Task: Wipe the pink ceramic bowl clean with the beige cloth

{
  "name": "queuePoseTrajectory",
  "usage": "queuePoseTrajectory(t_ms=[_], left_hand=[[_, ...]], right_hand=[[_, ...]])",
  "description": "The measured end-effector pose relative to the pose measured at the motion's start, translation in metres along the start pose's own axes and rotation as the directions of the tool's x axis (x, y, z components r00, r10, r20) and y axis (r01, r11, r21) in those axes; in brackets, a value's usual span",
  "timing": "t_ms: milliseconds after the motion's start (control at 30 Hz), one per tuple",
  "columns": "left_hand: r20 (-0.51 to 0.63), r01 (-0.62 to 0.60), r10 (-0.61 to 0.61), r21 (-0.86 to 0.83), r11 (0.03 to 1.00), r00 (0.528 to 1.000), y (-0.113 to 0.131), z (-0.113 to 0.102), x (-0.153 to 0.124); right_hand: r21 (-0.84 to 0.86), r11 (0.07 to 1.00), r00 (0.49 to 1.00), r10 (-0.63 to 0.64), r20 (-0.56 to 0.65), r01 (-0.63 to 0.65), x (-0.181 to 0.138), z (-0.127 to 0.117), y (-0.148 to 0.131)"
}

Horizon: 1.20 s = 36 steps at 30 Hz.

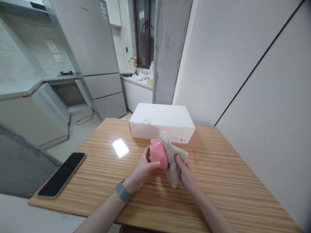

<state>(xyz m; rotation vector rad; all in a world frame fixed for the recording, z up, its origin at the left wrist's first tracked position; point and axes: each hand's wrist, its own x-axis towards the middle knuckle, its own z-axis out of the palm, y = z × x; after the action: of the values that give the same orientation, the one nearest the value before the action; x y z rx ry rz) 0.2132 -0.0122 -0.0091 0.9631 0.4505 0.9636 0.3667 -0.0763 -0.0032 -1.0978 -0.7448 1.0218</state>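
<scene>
A pink faceted pot-like object is held above the table in my left hand, thumb in front and fingers around its left side. My right hand grips a light grey cloth, its thumb pressed on the fabric. The cloth lies against the right side of the pink object and hangs down below it. What is inside the pink object, and most of the fingers behind both things, are hidden.
Behind my hands, a closed white box stands on the wood-grain table. A black-screened phone lies at the table's left edge. Farther back are a grey refrigerator, a concrete pillar and a sink counter.
</scene>
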Motion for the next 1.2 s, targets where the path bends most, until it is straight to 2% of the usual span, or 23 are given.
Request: queuePoseTrajectory(t_ms=[133,267,400,633,867,1200], left_hand=[[0.068,0.01,-0.011,0.015,1.0,0.998,-0.003,-0.002,0.0],[0.096,0.033,-0.029,-0.042,0.999,0.995,-0.004,0.0,-0.002],[0.07,0.024,-0.016,-0.114,0.993,0.997,-0.003,0.0,-0.002],[-0.013,-0.064,0.063,-0.123,0.99,0.998,0.004,-0.001,0.002],[-0.151,-0.171,0.175,0.036,0.985,0.973,0.003,-0.014,0.01],[-0.262,-0.171,0.24,0.26,0.95,0.935,0.011,-0.017,0.014]], right_hand=[[0.092,0.995,0.999,0.031,-0.029,-0.029,0.005,0.0,-0.003],[0.133,0.99,0.997,0.043,-0.058,-0.035,0.008,0.001,-0.003],[0.169,0.985,0.996,0.054,-0.064,-0.042,0.01,0.004,0.006],[0.253,0.959,0.99,0.141,-0.025,-0.131,0.006,0.015,0.011],[0.374,0.884,0.959,0.279,0.058,-0.28,-0.006,0.025,-0.004],[0.466,0.775,0.885,0.464,0.04,-0.428,-0.009,0.016,-0.019]])
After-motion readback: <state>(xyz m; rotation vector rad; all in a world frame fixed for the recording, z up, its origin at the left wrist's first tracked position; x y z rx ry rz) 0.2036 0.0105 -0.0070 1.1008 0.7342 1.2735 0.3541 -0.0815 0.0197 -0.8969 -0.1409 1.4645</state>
